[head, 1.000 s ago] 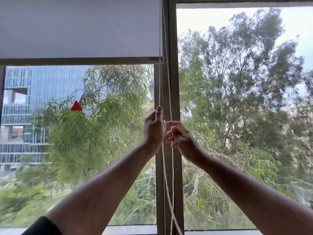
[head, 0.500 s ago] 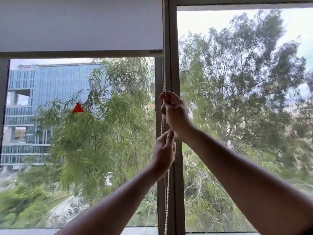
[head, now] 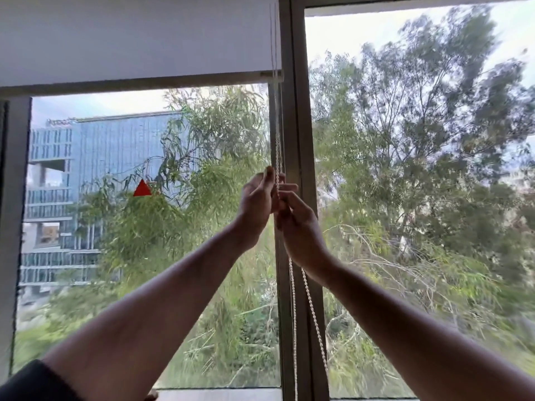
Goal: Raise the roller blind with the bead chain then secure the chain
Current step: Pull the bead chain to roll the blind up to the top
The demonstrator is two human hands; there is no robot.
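Note:
The white roller blind (head: 139,39) covers the top of the left window pane; its bottom bar (head: 144,82) hangs high up. The bead chain (head: 293,314) runs down in two strands along the window's centre post (head: 298,125). My right hand (head: 301,230) grips the chain with curled fingers, and both strands come out below my wrist. My left hand (head: 256,204) is raised just left of it, fingers pointing up and lying against the chain at the same height.
A red triangle sticker (head: 142,189) is on the left pane. The window's left frame (head: 14,227) stands at the edge of view and the sill (head: 220,394) runs along the bottom. Trees and a glass building lie outside.
My left hand has moved up from below to beside my right hand, which has come down with the chain. The blind's bottom bar has risen a little.

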